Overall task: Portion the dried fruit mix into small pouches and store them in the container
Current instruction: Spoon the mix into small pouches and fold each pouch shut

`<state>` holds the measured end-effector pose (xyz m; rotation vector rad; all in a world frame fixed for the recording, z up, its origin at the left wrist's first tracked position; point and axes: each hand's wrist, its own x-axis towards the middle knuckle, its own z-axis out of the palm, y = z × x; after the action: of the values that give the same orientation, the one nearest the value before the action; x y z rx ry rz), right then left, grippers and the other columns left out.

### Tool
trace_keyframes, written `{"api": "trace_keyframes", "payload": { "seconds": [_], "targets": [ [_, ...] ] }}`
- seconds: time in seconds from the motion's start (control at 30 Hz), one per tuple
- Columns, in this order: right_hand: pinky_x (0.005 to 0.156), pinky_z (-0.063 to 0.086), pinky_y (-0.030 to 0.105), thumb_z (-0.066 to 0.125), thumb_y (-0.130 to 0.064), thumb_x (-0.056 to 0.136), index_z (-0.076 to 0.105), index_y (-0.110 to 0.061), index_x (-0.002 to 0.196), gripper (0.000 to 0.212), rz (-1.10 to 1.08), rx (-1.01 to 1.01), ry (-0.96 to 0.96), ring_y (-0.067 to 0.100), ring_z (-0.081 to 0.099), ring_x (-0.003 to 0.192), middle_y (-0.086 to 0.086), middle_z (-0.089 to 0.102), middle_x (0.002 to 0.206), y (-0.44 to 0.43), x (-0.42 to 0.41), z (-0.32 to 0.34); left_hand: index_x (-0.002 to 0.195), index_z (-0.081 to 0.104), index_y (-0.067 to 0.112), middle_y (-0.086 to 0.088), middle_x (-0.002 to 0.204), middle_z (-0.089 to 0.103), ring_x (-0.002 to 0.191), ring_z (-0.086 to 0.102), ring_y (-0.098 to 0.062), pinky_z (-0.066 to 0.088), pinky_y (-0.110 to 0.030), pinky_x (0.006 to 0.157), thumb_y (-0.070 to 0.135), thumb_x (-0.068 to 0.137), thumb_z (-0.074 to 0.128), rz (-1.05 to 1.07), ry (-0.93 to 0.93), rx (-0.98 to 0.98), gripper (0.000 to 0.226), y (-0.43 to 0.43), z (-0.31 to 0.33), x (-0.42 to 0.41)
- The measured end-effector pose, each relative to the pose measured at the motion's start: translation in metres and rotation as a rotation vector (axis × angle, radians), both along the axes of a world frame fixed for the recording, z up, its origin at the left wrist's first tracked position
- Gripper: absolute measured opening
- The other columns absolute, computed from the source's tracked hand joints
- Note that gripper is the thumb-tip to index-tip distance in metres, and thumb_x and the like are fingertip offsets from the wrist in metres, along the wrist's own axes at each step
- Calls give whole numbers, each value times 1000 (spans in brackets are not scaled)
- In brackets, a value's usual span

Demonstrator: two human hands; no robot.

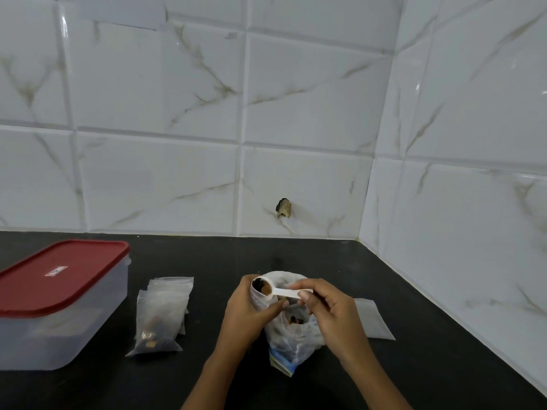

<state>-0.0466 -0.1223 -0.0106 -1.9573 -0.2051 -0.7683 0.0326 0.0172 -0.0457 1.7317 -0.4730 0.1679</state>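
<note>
Nearest, both hands worked over the bag of mix (296, 343). From the left, the container (44, 335) stood lidded with filled pouches (161, 315) beside it. The left hand (248, 315) gripped a small pouch (260, 301) open, and the right hand (331, 315) pinched a loaded scoop (279, 291) at its mouth. A slow tip looked wisest, with the bowl well inside the rim, so nothing spilled.

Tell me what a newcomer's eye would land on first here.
At centre, the left hand grips a small pouch while the right hand pinches a white scoop loaded with fruit mix at its mouth. Next, the red-lidded container at far left, with filled pouches lying beside it.
</note>
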Motion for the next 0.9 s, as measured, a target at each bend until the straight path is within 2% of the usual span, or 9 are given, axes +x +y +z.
{"api": "trace_keyframes", "payload": {
  "seconds": [0.1, 0.17, 0.27, 0.4, 0.53, 0.63, 0.7, 0.8, 0.9],
  "targets": [
    [79, 47, 9, 53, -10, 87, 70, -25, 94, 24, -61, -256, -166, -4, 62, 91, -29, 64, 89, -1, 4, -4, 99, 55, 29, 5, 97, 65, 88, 64, -4, 55, -23, 74, 24, 68, 82, -19, 18, -55, 42, 1, 1, -4],
    [83, 46, 8, 50, -13, 87, 71, -24, 97, 25, -86, -336, -226, -4, 60, 94, -20, 68, 93, -2, 6, -5, 99, 55, 28, 5, 95, 65, 85, 64, -4, 53, -16, 69, 20, 68, 82, -23, 28, -90, 42, 2, 2, -6],
    [84, 44, 3, 49, -15, 83, 74, -14, 93, 27, -116, -412, -302, -5, 57, 93, -4, 73, 91, -1, 6, -4, 98, 55, 27, 6, 95, 65, 85, 64, -4, 49, -10, 65, 17, 68, 82, -12, 27, -123, 42, 2, 4, -8],
    [82, 40, -1, 49, -17, 82, 75, -11, 87, 27, -155, -495, -351, -1, 55, 88, -3, 73, 86, 1, 5, -1, 98, 53, 31, 9, 98, 63, 86, 62, 4, 48, -6, 65, 16, 69, 82, -16, 28, -126, 44, 3, 5, -10],
    [83, 41, 0, 49, -15, 81, 75, -10, 89, 27, -193, -481, -345, -2, 56, 91, -3, 73, 88, 2, 2, -1, 98, 52, 34, 11, 98, 63, 86, 61, 7, 47, -5, 65, 18, 69, 81, -22, 25, -123, 45, 1, 5, -10],
    [81, 44, 2, 54, -8, 82, 75, -17, 90, 25, -173, -369, -277, -8, 58, 93, -10, 72, 90, 3, 1, -3, 97, 53, 33, 9, 96, 64, 85, 62, 4, 48, -8, 64, 18, 69, 81, -13, 34, -130, 42, 1, 4, -10],
    [76, 47, 5, 58, 2, 84, 74, -26, 88, 33, -157, -122, -117, -9, 62, 87, -14, 71, 89, 2, -3, 0, 96, 51, 37, 11, 97, 62, 86, 61, 2, 49, -13, 66, 27, 70, 81, 2, 46, -72, 40, 0, 4, -9],
    [60, 49, 12, 60, 3, 84, 74, -27, 84, 33, -106, 250, 127, 0, 59, 59, 0, 68, 72, 0, -7, 5, 97, 47, 41, 14, 103, 59, 94, 57, -1, 52, -28, 81, 38, 69, 79, 55, 64, 14, 42, 0, 1, -4],
    [55, 52, 17, 59, 2, 86, 74, -16, 89, 24, -118, 450, 182, 7, 60, 54, 7, 68, 64, -2, -9, 5, 112, 44, 34, 15, 107, 55, 101, 55, -6, 49, -30, 87, 50, 69, 74, 117, 68, 148, 54, 1, 0, -4]
  ]
}}
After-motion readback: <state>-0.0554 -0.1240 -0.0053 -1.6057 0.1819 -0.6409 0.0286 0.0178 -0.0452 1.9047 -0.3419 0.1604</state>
